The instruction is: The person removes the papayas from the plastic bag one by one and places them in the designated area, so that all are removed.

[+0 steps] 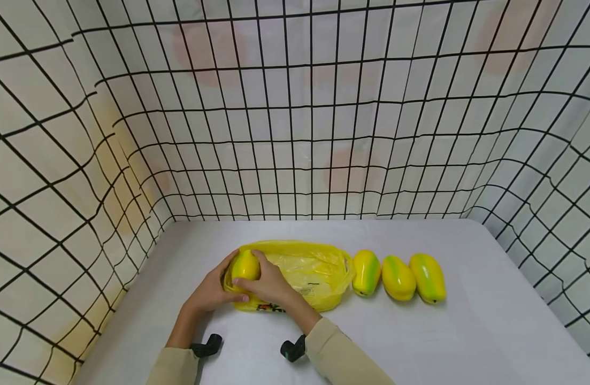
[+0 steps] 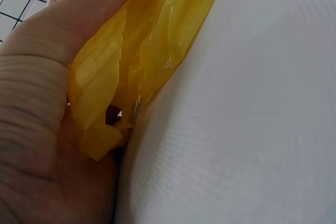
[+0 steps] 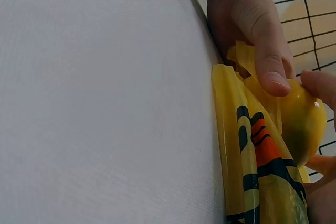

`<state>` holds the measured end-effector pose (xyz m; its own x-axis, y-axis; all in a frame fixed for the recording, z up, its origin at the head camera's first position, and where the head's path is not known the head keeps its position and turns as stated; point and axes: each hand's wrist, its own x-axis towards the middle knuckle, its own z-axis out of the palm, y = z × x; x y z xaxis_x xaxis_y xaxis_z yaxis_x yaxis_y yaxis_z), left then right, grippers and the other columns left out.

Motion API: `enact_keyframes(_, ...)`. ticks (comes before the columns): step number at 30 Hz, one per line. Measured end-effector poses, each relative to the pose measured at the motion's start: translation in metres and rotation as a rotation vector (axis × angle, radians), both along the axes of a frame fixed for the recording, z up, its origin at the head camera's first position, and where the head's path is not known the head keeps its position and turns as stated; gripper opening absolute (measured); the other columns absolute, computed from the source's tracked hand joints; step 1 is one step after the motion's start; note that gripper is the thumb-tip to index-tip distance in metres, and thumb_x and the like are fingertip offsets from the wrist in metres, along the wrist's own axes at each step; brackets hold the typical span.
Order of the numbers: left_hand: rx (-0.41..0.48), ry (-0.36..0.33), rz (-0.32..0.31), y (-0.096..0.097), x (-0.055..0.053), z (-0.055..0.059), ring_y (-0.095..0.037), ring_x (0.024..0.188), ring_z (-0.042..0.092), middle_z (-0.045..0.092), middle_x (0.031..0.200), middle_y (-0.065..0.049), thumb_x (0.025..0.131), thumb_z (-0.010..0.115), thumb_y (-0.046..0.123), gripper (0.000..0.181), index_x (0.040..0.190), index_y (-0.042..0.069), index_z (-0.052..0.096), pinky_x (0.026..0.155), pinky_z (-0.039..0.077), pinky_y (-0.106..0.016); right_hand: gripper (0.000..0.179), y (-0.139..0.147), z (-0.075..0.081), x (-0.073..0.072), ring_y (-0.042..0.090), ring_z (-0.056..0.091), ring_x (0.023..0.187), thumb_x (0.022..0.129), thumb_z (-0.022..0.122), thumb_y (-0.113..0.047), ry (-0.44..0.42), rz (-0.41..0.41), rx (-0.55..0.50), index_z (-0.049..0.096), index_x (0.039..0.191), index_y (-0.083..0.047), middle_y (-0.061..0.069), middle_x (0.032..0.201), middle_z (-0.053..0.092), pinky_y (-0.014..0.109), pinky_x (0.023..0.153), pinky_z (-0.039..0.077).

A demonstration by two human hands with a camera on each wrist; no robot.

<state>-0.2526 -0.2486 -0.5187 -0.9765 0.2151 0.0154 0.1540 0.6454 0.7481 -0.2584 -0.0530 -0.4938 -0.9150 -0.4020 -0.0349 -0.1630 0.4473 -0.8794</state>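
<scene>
A yellow plastic bag (image 1: 319,267) lies flat on the table, its mouth at the left end. My left hand (image 1: 212,287) holds the bag at that mouth; in the left wrist view, bag film (image 2: 152,40) runs under its thumb. At the mouth is a glossy yellow-green fruit (image 1: 245,266), shaped like a papaya or mango. My right hand (image 1: 271,279) grips this fruit between thumb and fingers. In the right wrist view the fruit (image 3: 304,119) sits against the bag's edge, partly covered by film. Dark and red printing marks the bag's near side.
Right of the bag, three similar fruits stand in a row: one (image 1: 366,272) beside the bag's right end, a middle one (image 1: 398,278) and a right one (image 1: 427,278). Black wire grid walls (image 1: 314,123) backed with white sheeting enclose the white table (image 1: 420,347) at back and sides.
</scene>
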Motion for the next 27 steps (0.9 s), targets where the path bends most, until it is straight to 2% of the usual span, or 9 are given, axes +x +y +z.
enact_keyframes(9, 0.001, -0.007, 0.000, 0.002, -0.002, -0.002, -0.030, 0.144, 0.032, 0.028, 0.159, 0.000, 0.060, 0.085, 0.057, 0.118, 0.154, 0.040, 0.015, 0.115, 0.024, -0.062, 0.090, 0.010, 0.002, 0.000, 0.019, 0.055, 0.111, 0.082, 0.066, -0.061, -0.011, -0.040, 0.013, 0.024, 0.153, -0.027, 0.006, 0.145, 0.047, 0.043, 0.096, 0.051)
enact_keyframes(18, -0.002, -0.009, 0.010, 0.003, -0.003, -0.002, -0.029, 0.145, 0.030, 0.025, 0.161, 0.002, 0.058, 0.086, 0.059, 0.120, 0.154, 0.040, 0.017, 0.116, 0.024, -0.060, 0.086, 0.027, 0.011, 0.001, 0.021, 0.056, 0.114, 0.083, 0.068, -0.056, -0.042, -0.008, -0.067, 0.024, 0.152, -0.030, 0.008, 0.142, 0.048, 0.041, 0.095, 0.053)
enact_keyframes(27, 0.006, -0.011, 0.021, 0.001, -0.003, -0.003, -0.029, 0.145, 0.029, 0.026, 0.161, 0.002, 0.055, 0.086, 0.061, 0.122, 0.154, 0.037, 0.019, 0.116, 0.025, -0.061, 0.080, 0.044, 0.020, 0.006, 0.024, 0.054, 0.120, 0.084, 0.070, -0.053, -0.023, -0.008, -0.096, 0.027, 0.149, -0.037, 0.006, 0.142, 0.048, 0.041, 0.092, 0.055)
